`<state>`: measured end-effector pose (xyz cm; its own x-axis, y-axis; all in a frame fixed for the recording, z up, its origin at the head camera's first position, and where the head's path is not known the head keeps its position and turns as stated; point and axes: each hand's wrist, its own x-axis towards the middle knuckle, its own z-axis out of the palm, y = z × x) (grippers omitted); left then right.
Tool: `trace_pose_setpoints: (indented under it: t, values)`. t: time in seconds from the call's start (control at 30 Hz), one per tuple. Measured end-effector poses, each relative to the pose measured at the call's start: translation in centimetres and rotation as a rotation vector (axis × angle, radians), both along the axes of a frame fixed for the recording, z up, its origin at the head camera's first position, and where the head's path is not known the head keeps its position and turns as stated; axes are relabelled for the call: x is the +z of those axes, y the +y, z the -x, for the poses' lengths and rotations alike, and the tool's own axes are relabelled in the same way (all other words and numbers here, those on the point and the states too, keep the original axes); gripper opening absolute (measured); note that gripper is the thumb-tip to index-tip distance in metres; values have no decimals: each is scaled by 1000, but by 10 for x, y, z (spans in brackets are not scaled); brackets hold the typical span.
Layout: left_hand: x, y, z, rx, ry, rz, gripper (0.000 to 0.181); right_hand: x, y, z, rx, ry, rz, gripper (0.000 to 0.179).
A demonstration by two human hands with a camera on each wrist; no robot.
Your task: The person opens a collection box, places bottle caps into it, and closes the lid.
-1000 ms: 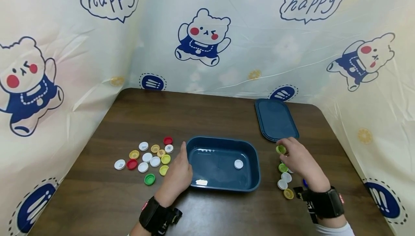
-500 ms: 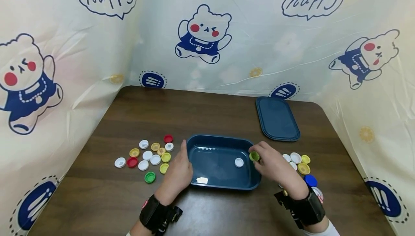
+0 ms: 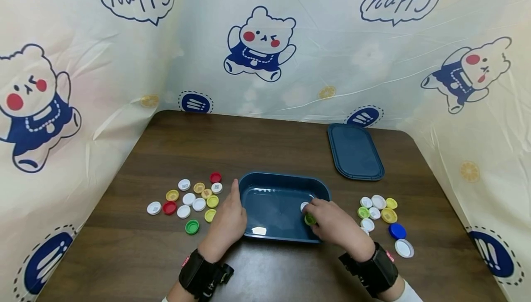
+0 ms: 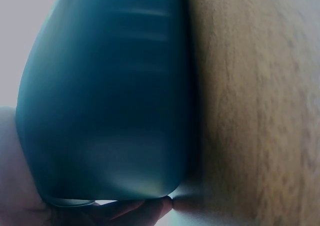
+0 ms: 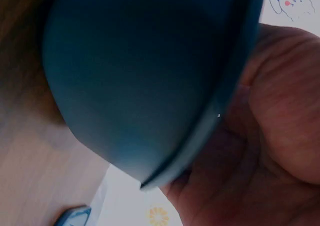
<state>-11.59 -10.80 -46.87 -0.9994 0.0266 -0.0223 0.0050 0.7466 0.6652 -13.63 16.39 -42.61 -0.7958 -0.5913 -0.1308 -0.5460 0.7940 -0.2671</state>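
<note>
A dark blue tray (image 3: pixel 271 207) stands at the middle of the table. Along its left side lies my left hand (image 3: pixel 227 221), fingers extended against the wall; the left wrist view shows the tray's outer wall (image 4: pixel 110 100) close up with fingers (image 4: pixel 142 212) at its end. My right hand (image 3: pixel 333 222) reaches over the right rim and pinches a yellow-green bottle cap (image 3: pixel 309 219) low inside the tray. Just beyond those fingertips a white bottle cap (image 3: pixel 304 206) lies in the tray, partly covered by the hand. In the right wrist view the tray wall hides the fingertips.
Left of the tray lie scattered bottle caps in white, yellow, red and green, such as a green cap (image 3: pixel 192 227). A second group with a blue cap (image 3: pixel 397 231) lies on the right. A dark blue lid (image 3: pixel 356 152) is at the back right.
My right hand has carried the yellow-green cap from the right-hand group leftward over the rim and down into the tray. The left hand has stayed against the tray.
</note>
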Motion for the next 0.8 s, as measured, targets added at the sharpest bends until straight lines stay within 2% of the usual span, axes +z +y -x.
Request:
trace_pose_setpoints:
  t: [0.1,0.2,0.4,0.8]
  values:
    - [0,0,0,4,-4,-3,68,-4,-4,0,3,-23,-18,24]
    - [0,0,0,6,-4,-4,68,-7,-6,-1,-12,-2,-15,24]
    - [0,1,0,10,-12,-9,68,-8,-9,-4,-52,21,-12,25]
    - [1,1,0,8,-22,9,68,-9,-8,-4,-54,20,-8,32]
